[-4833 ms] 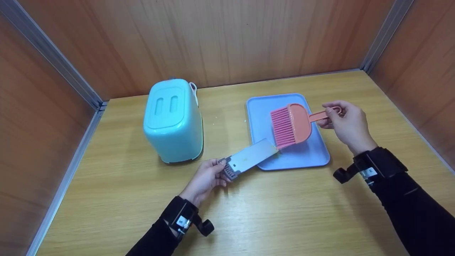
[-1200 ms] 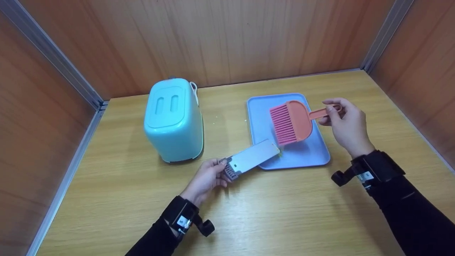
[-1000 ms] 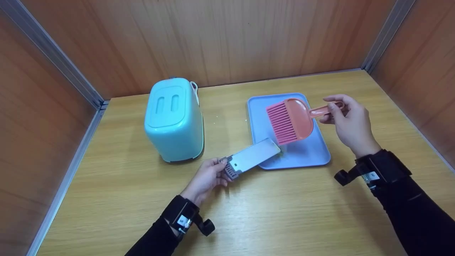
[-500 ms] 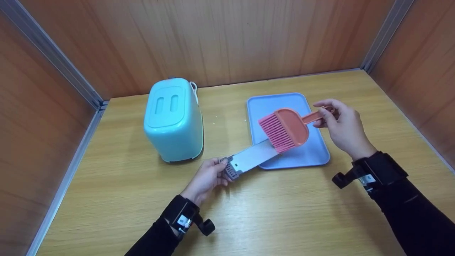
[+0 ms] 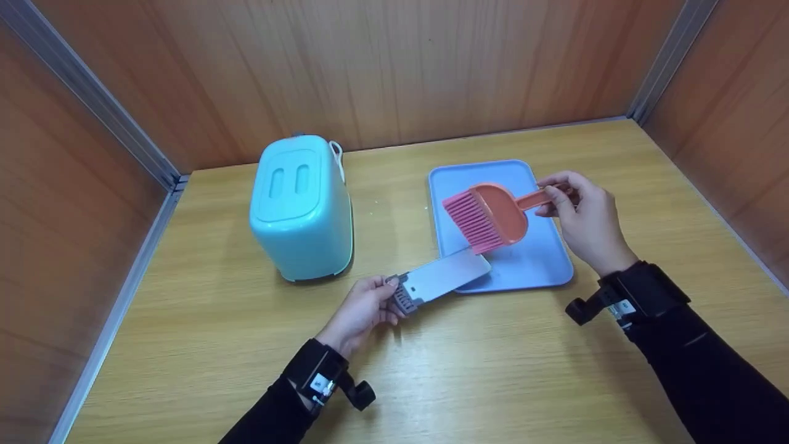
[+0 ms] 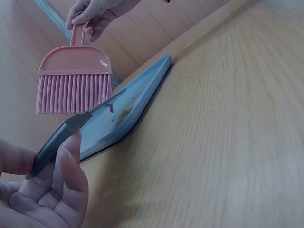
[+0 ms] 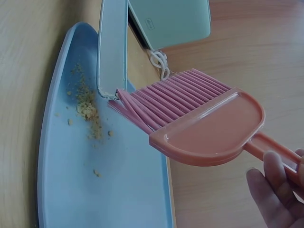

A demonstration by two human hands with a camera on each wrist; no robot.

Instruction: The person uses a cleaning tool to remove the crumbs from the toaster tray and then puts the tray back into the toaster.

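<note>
No legible text; small embossed mark on teal container point(image 7: 168, 19), wristband labels unreadable.

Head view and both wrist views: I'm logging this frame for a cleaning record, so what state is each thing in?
Pink brush: held by its handle in the right hand, bristles touching the dustpan's front edge.
Grey dustpan: held by the left hand, front edge over the tray.
Blue tray: flat on the table, brown crumbs on it.
Teal bin: lid closed.

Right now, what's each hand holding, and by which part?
Left hand grips the grey dustpan at its ribbed near end. Right hand pinches the pink brush by its thin handle.
</note>
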